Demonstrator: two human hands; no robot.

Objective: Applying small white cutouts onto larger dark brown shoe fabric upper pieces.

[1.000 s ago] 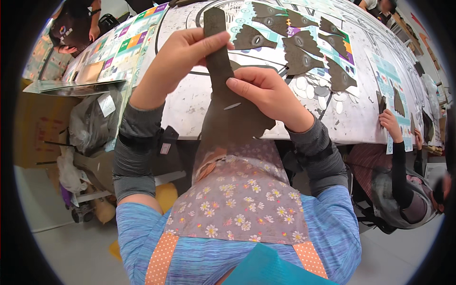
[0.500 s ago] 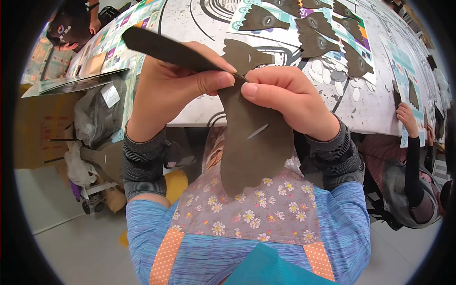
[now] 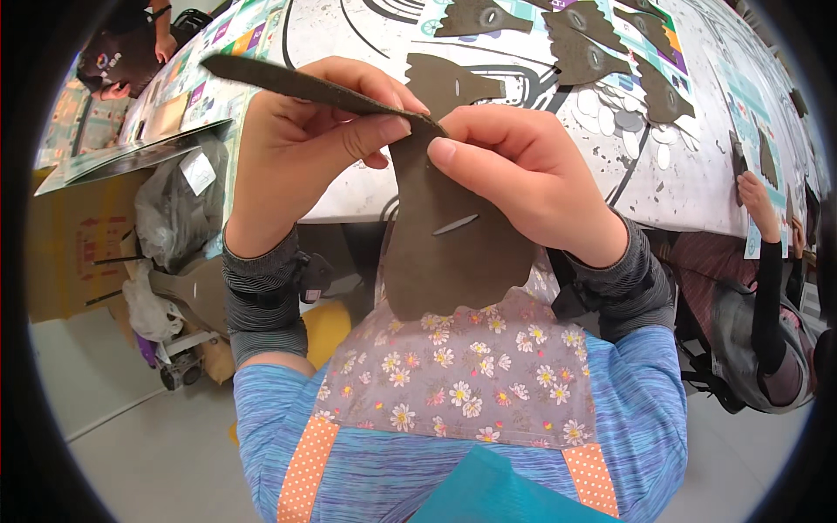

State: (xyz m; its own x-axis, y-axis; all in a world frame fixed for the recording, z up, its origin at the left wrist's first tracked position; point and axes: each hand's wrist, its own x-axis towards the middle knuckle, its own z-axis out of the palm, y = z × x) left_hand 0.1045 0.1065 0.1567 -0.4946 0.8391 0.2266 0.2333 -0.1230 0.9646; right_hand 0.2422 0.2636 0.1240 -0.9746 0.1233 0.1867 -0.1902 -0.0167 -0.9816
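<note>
My left hand pinches a dark brown flat sheet piece seen nearly edge-on, its far end sticking out to the upper left. My right hand grips the narrow upper end of a broad dark brown sheet piece with a slit and a scalloped lower edge. This one hangs in front of my flowered apron. Both meet between my fingertips; whether they are separate or one folded sheet I cannot tell. Just beyond my hands, a similar slit piece lies on the white table.
Several more brown scalloped pieces lie at the far right of the table, near a pile of white and grey ovals. Another person's hand works at the right edge. A cardboard box and plastic bag stand left.
My hands and the brown sheets have shifted slightly up and left in view. The hanging piece has swung a little, its slit now flatter. Both hands keep their pinch.
</note>
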